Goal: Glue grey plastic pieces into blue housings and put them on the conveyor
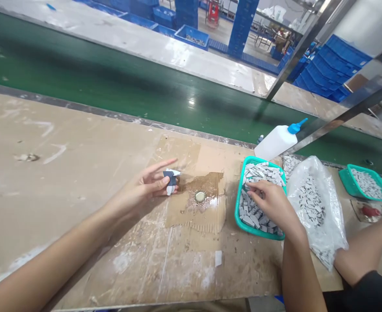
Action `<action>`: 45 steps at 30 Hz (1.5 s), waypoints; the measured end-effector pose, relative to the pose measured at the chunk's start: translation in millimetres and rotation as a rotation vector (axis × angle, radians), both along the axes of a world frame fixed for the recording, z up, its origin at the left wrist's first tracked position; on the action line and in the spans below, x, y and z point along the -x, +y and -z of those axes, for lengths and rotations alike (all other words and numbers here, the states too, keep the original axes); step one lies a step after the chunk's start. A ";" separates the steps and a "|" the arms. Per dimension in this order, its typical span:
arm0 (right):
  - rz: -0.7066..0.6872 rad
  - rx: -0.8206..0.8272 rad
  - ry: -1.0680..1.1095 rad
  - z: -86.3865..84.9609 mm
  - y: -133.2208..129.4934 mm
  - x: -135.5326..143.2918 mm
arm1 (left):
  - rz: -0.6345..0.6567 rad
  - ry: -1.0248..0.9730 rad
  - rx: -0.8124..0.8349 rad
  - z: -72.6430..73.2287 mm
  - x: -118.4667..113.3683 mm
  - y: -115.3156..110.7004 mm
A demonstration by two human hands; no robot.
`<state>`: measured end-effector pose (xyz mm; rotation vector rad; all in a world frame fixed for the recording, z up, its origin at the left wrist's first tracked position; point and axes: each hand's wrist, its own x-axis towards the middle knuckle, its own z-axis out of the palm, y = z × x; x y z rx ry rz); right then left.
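My left hand (pixel 157 181) is closed on a small dark grey and white plastic-looking piece (pixel 169 180), pinched between thumb and fingers with the index finger stretched out. Over a green basket (pixel 237 212) my right hand (pixel 267 197) reaches in, its fingers bent and the thumb slightly apart from them. Many small grey pieces (pixel 252 214) fill the basket, lighter ones at its far end. Nothing can be made out between the right fingertips. Between the hands, a round cap-like dish (pixel 200 197) sits on a stained cardboard sheet (pixel 191 216).
A white squeeze bottle (pixel 275 142) with a blue nozzle stands behind the basket. A clear bag of pieces (pixel 317 208) lies to the right, then another green basket (pixel 350 184) and a co-worker's arm (pixel 366 247). A green conveyor belt (pixel 113 91) runs beyond the table.
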<state>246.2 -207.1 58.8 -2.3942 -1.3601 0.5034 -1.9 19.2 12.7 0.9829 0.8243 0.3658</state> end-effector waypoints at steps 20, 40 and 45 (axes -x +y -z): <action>0.072 0.201 -0.055 9.4 16.3 20.2 | -0.314 0.601 -1.106 12.2 -136.4 168.8; 0.042 0.095 0.022 5.1 0.1 4.7 | 0.760 0.245 -1.566 0.5 -294.4 63.6; 0.014 0.063 -0.147 15.8 4.0 10.9 | 0.463 0.250 -1.519 4.0 -263.9 81.7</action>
